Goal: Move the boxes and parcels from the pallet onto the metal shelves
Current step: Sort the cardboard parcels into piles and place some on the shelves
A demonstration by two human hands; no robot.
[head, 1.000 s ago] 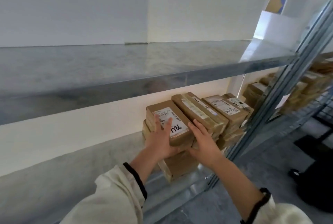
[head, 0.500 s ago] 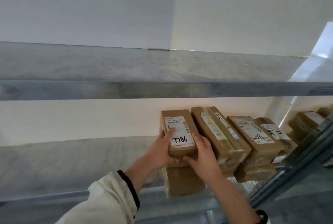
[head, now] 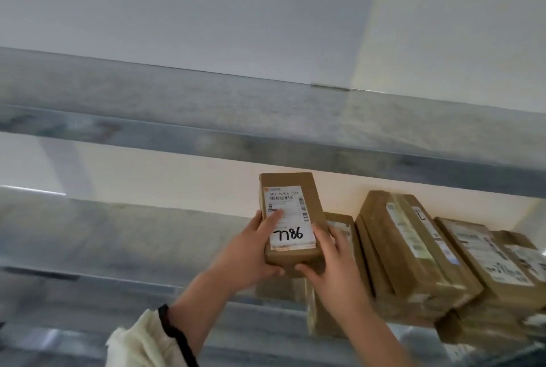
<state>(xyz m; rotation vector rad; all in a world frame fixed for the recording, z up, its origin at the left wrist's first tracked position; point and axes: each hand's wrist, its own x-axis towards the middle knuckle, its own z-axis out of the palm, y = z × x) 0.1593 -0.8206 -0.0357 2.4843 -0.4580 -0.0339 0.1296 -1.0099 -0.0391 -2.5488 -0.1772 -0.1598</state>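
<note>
A small brown cardboard box (head: 291,210) with a white label marked 7786 is held in both hands, raised above the lower metal shelf (head: 124,236). My left hand (head: 251,251) grips its left side with fingers on the label. My right hand (head: 334,266) grips its right side and front corner. Just below and right of it stand stacked brown labelled boxes (head: 413,248) on the same shelf, leaning to the right.
An upper metal shelf (head: 206,118) runs across the view above the boxes, with a white wall behind. The lower shelf's left stretch bears nothing. Its front edge (head: 88,281) runs below my left forearm. My cream sleeve shows at the bottom.
The box has risen off the stack and swung upright, its label now facing me. The view has shifted left and upward, hiding the floor and the right upright.
</note>
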